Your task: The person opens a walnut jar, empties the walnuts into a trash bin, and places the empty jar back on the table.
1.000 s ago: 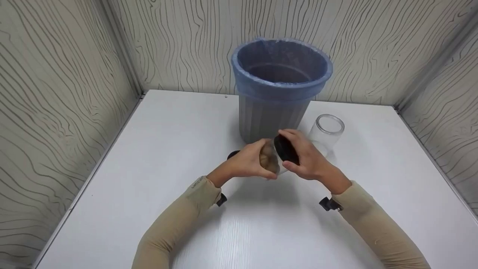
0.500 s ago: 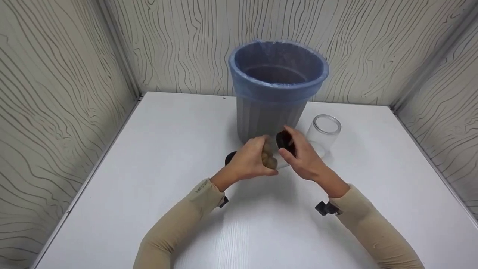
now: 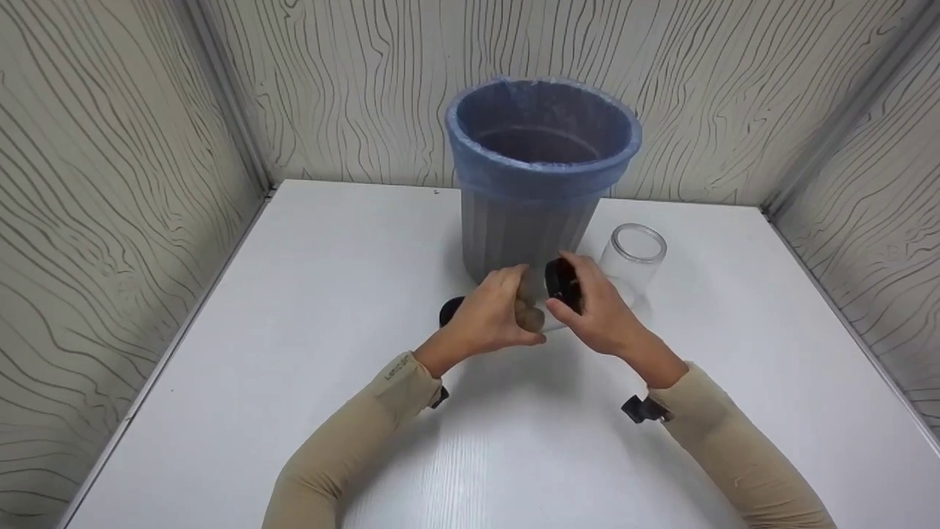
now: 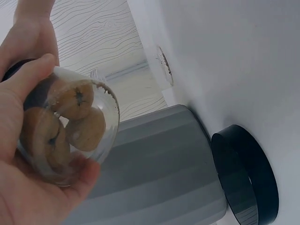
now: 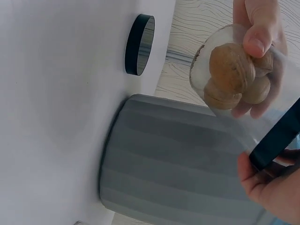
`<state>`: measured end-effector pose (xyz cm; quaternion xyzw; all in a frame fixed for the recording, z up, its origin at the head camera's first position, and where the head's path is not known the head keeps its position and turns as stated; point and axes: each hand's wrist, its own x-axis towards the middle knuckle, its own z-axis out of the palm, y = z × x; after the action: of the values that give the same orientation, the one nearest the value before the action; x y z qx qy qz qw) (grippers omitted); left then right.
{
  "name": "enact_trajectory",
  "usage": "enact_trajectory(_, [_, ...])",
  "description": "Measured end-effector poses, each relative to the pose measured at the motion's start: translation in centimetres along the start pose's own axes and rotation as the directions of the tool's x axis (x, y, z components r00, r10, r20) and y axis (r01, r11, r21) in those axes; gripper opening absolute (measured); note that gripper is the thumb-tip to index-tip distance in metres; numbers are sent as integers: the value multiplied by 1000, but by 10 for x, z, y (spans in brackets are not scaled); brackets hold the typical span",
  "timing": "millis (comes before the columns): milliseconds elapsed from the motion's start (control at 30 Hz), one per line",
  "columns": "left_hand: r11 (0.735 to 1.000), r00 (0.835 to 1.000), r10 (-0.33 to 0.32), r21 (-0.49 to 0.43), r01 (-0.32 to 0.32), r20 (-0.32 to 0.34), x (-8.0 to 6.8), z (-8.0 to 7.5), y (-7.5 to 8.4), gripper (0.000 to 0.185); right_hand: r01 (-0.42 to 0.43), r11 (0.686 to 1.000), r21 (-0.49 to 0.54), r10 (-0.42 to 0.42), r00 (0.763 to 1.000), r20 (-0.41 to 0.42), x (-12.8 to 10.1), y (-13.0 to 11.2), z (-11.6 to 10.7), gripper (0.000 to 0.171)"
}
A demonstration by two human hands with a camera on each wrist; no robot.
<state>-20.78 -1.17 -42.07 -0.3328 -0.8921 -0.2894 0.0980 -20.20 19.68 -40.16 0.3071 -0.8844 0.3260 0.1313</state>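
- Both hands have closed in on each other since a second ago: my left hand (image 3: 490, 317) wraps the clear walnut jar (image 4: 70, 131), my right hand (image 3: 598, 312) pinches its black lid (image 3: 563, 283).
- Lid now looks tilted against the jar mouth, in front of the lined bin (image 3: 540, 176).
- I judge it is partway off or on.
- Just left of my grip lies a spare black lid (image 4: 243, 180); right of it, an empty jar (image 3: 635, 257).

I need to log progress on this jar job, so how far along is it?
Looks done: one clear jar stands empty beside the lined bin, a loose black lid on the table. In hand: left hand holds the walnut jar, right hand grips its lid. Left: its nuts remain inside.
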Motion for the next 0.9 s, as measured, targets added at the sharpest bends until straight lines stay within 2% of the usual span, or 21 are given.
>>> enact_trajectory(167, [997,999,8,-79,-6,32,0,-2,-2,97,94,995,-31,-95,995,-11,1,4,1,72])
enact_trajectory(400, [980,995,-6,-200,26,104,0,-5,-7,94,222,974,-45,-223,975,-18,2,9,1,75])
enact_trajectory(667, [916,982,-23,-388,96,190,-3,-8,-7,95,328,944,-19,-329,944,-31,2,13,0,79])
enact_trajectory(800, [901,973,-27,-416,123,229,-3,-10,-7,95,354,935,-16,-354,935,-29,2,12,-1,81])
enact_trajectory(900, [906,967,-36,-400,138,252,-4,-12,-7,96,377,926,-4,-377,926,-29,3,13,-2,81])
